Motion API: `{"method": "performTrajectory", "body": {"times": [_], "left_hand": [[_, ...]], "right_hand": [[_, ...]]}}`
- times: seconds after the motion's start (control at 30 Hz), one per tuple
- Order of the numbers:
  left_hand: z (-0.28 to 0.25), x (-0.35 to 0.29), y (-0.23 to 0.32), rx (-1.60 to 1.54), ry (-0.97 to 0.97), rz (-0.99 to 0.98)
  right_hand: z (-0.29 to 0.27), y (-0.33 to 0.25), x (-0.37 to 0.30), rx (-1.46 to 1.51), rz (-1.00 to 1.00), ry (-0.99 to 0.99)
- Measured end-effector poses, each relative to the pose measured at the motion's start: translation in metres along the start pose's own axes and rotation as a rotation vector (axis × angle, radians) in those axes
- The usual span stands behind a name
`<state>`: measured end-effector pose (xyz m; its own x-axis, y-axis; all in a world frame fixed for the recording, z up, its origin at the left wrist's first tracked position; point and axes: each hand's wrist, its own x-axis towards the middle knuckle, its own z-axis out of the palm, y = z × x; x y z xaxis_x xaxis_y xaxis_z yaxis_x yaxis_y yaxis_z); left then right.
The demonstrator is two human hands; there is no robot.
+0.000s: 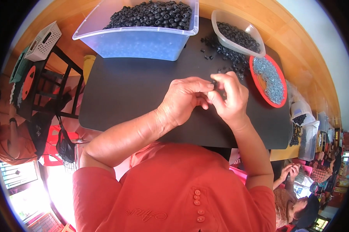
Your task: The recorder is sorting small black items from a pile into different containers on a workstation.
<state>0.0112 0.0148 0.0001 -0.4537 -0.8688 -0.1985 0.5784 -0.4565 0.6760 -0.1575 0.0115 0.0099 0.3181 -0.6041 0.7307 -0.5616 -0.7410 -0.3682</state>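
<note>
My left hand (185, 96) and my right hand (231, 94) meet above the dark table (132, 89), fingertips nearly touching. Between them is a small black piece (214, 82), mostly covered by the fingers, so its exact shape is hidden. The left thumb and forefinger pinch it from one side. From the other, the curled right fingers close on it. Just beyond my right hand, loose black pieces (236, 60) lie scattered on the tabletop. A red plate (283, 87) of small, shiny, clear-greyish pieces (270, 79) stands to the right of that hand.
A large translucent bin (136, 44) full of round black pieces with holes stands at the far left. Behind the scattered pieces, a clear tub (221, 19) holds smaller black parts. White basket (47, 40) at left. Other people sit at both sides, one with raised hands (289, 172) at lower right.
</note>
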Motion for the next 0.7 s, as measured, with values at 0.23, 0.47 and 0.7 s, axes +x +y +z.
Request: {"method": "performTrajectory", "body": {"times": [0.23,0.47,0.7], "left_hand": [[0.004,-0.002,-0.004,0.066,0.034,0.057],[0.004,-0.002,0.000,0.039,-0.034,0.015],[0.003,0.000,-0.001,0.202,0.041,0.072]], "right_hand": [[-0.008,0.003,0.004,-0.067,-0.108,-0.059],[-0.010,0.007,0.002,-0.173,-0.203,-0.044],[-0.013,0.005,0.003,-0.221,-0.267,-0.031]]}}
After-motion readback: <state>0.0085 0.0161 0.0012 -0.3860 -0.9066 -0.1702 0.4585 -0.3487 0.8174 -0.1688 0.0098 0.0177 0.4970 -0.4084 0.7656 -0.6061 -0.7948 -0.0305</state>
